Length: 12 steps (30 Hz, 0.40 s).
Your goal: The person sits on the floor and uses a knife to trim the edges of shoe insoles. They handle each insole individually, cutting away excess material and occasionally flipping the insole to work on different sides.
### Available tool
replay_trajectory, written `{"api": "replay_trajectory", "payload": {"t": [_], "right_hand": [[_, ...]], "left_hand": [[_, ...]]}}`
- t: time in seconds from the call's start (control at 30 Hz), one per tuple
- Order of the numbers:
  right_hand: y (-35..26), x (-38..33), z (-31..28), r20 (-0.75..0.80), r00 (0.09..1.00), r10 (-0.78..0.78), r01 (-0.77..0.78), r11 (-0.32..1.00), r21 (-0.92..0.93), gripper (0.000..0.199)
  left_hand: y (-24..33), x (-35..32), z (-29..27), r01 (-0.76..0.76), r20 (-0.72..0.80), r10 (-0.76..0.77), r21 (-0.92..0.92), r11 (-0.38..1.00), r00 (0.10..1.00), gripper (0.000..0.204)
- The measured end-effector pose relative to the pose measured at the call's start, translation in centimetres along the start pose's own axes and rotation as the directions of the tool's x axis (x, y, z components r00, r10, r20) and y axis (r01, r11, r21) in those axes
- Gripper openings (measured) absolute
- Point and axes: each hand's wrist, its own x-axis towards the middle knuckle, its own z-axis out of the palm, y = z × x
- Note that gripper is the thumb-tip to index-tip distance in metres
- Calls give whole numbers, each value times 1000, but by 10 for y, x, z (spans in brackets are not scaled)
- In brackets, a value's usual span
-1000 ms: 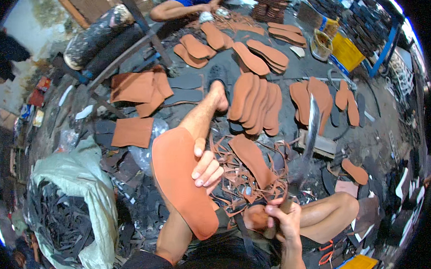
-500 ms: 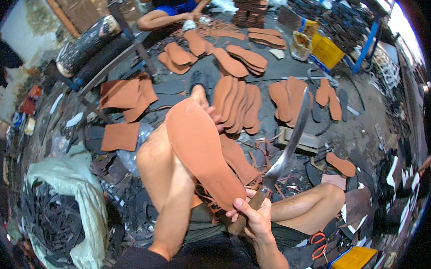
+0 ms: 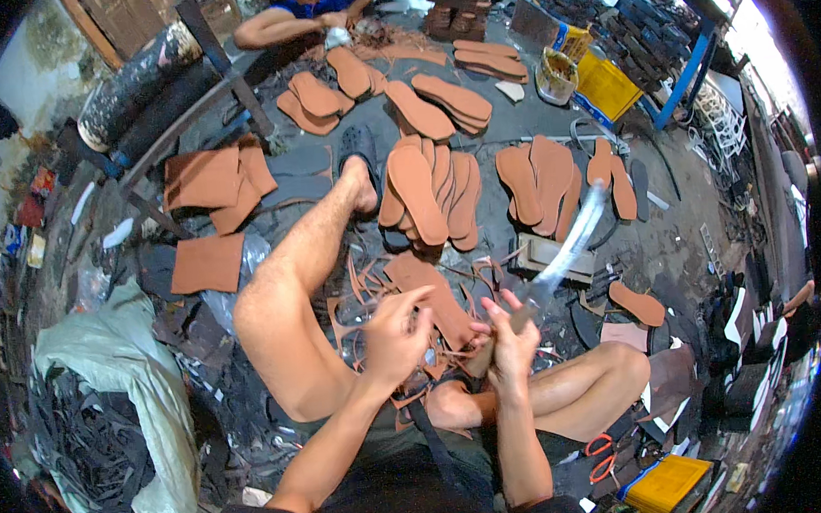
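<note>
My right hand point(image 3: 510, 346) grips the wooden handle of a long, curved knife point(image 3: 561, 264), its blurred blade pointing up and to the right. Some fingers of that hand stand away from the handle. Empty, with its fingers bent and apart, my left hand point(image 3: 397, 340) hovers over my lap. Beyond the hands, a fanned pile of tan shoe soles lies on the floor, with a whole sole point(image 3: 416, 192) on top. Between that pile and my hands is a tan sheet piece point(image 3: 432, 297) among thin offcut strips.
More soles point(image 3: 538, 183) lie to the right of the pile. Square tan sheets point(image 3: 201, 180) are at left, near a pale green sack point(image 3: 160, 394) of black scraps. Orange-handled scissors point(image 3: 601, 458) and a yellow container point(image 3: 667, 487) sit at lower right. Another person point(image 3: 306, 9) sits at the far side.
The sole that both hands held has left them and now lies on top of the middle pile. My left hand has drawn back empty; the knife stays in my right hand.
</note>
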Motion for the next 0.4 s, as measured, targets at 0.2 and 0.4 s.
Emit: {"api": "replay_trajectory", "payload": {"t": [0.2,0.4], "right_hand": [[-17,-51,-41,-84,995,-47,40,995,-88,48],[-1,-78,-79,-208,972,-106,90,992,-84,48]], "left_hand": [[-138,-11,152,-516,637,65,556,652,768,57],[-67,23,87,-551,732,41,474,687,680,102]]}}
